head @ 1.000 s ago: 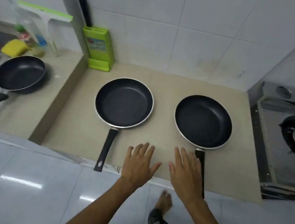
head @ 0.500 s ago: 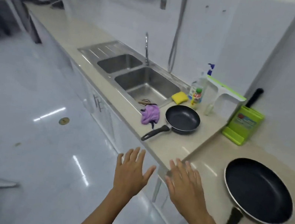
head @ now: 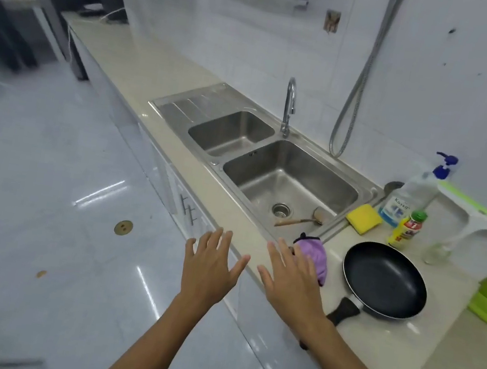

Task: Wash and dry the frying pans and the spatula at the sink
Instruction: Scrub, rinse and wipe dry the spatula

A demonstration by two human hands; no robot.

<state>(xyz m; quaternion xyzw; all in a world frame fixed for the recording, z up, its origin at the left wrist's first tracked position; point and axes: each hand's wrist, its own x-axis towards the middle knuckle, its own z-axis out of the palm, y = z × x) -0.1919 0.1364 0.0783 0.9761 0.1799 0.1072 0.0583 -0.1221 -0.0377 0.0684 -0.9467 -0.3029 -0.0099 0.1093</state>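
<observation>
Head view: both hands reach out palm down, fingers straight and spread, holding nothing; the left hand [head: 209, 262] is over the floor [head: 68, 219], the right hand [head: 293, 281] over the counter [head: 371, 337] edge, overlapping a purple cloth [head: 317, 254], contact unclear. One pan [head: 384, 280] sits on the counter right of the sink [head: 303, 168], and the spatula [head: 300, 221] lies in the larger basin. Since half a second ago the spread is unchanged, the sink looks nearer and a second pan has left view.

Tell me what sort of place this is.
Most likely a home kitchen: a steel double sink with a tap, a frying pan on the counter, and a yellow sponge beside the sink.
</observation>
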